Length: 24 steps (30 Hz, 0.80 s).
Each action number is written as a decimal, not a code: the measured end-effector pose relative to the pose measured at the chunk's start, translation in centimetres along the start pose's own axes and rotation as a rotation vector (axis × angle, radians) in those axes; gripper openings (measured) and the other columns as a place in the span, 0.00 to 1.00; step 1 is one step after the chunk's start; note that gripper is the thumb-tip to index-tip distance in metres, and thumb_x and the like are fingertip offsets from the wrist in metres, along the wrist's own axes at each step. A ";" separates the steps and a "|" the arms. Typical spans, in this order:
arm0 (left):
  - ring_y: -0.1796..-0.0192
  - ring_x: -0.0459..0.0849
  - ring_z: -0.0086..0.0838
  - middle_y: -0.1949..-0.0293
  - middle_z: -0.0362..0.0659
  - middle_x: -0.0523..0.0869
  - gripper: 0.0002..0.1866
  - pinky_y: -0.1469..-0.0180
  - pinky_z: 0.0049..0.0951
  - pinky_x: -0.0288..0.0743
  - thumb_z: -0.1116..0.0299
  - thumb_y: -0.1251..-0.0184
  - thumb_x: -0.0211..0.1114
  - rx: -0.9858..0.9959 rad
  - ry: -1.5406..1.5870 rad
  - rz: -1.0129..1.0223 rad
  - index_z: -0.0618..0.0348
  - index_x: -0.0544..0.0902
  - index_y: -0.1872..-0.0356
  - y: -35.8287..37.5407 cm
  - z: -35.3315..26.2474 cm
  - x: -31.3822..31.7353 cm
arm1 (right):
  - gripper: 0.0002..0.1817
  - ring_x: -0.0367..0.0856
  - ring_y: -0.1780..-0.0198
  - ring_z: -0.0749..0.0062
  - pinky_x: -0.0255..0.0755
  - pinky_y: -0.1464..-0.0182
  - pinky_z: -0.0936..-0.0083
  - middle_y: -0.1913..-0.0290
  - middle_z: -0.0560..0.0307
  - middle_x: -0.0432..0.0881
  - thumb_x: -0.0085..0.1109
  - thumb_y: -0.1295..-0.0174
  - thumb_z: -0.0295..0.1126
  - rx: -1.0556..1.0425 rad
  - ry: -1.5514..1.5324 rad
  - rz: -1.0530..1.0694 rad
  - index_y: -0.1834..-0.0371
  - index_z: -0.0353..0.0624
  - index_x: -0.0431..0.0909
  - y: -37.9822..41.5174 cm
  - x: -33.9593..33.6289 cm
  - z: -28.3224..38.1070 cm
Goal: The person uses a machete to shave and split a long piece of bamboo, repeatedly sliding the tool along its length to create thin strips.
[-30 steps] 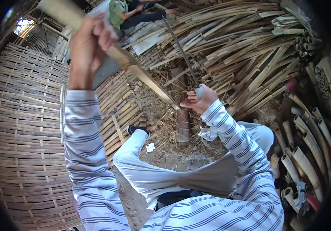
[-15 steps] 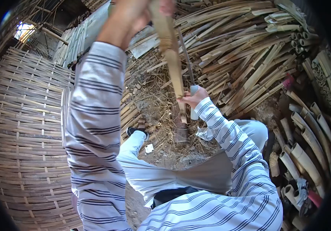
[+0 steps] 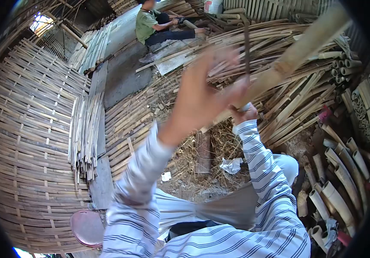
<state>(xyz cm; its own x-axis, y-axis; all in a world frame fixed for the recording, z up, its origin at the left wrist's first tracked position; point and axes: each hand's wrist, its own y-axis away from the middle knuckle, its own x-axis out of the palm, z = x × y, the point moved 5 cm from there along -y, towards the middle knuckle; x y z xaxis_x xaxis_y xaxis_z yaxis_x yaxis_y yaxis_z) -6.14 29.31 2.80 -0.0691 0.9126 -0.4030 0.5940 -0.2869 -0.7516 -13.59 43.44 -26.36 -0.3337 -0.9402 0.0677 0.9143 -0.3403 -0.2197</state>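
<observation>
Bamboo pole [image 3: 286, 64], slanting from the upper right of my feed down toward both hands, is what I watch; its upper end blurs close to the lens, and the left hand and forearm cover part of its lower stretch. The left hand [image 3: 202, 92] is open, fingers spread and smeared by motion, its thumb over the pole from my viewpoint; whether they touch, I can't tell. The right hand [image 3: 245, 113] is closed around the handle of a long blade [image 3: 247, 49], which points up behind the pole. The pole passes just beside that hand, but its fingers are partly hidden, so I can't confirm contact.

Below the hands I see a brown block [image 3: 203, 155] among shavings [image 3: 225, 144], with a crumpled white scrap [image 3: 231, 166] just beside them. Split bamboo [image 3: 286, 101] lies piled beyond the right hand, cut tubes [image 3: 339, 202] stand or lean at the right, and a woven panel [image 3: 34, 159] fills the left. Farther off, a person in a green shirt [image 3: 145, 25] sits on the ground. Marks on a pale container [image 3: 212, 6], cut off at the top edge, are too small for me to read.
</observation>
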 end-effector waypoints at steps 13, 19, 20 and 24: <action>0.30 0.57 0.43 0.32 0.54 0.55 0.45 0.34 0.47 0.63 0.53 0.43 0.65 -0.986 0.832 -0.535 0.61 0.50 0.31 29.7 14.3 3.1 | 0.12 0.82 0.68 0.68 0.82 0.68 0.71 0.68 0.56 0.81 0.72 0.52 0.32 0.652 -0.521 0.057 0.68 0.39 0.81 1.7 -1.1 3.0; 0.34 0.67 0.42 0.41 0.48 0.73 0.37 0.34 0.51 0.59 0.50 0.50 0.67 -0.504 0.939 -0.710 0.50 0.67 0.38 25.9 13.6 -1.5 | 0.14 0.81 0.70 0.69 0.81 0.66 0.74 0.70 0.57 0.79 0.71 0.50 0.37 0.766 -0.551 0.140 0.69 0.40 0.79 3.9 1.6 3.0; 0.35 0.68 0.42 0.43 0.48 0.76 0.36 0.34 0.51 0.59 0.47 0.51 0.66 -0.471 0.916 -0.736 0.50 0.70 0.40 25.5 13.5 -2.3 | 0.14 0.81 0.69 0.69 0.81 0.65 0.74 0.69 0.57 0.79 0.71 0.51 0.37 0.788 -0.588 0.200 0.69 0.40 0.79 4.1 2.2 2.8; 0.37 0.70 0.45 0.47 0.48 0.80 0.33 0.35 0.51 0.60 0.39 0.47 0.58 -0.332 0.919 -0.861 0.53 0.76 0.46 24.1 11.4 -6.8 | 0.14 0.82 0.73 0.70 0.81 0.70 0.78 0.71 0.55 0.81 0.70 0.50 0.37 0.875 -0.604 0.307 0.71 0.38 0.79 5.6 4.1 3.5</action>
<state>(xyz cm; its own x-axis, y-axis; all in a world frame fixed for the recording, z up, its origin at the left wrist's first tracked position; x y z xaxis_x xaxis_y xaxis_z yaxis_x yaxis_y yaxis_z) -0.54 12.90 -18.53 -0.0326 0.6683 0.7432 0.8120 0.4513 -0.3702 -9.03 37.68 -23.91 -0.1163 -0.7561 0.6440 0.8650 0.2415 0.4398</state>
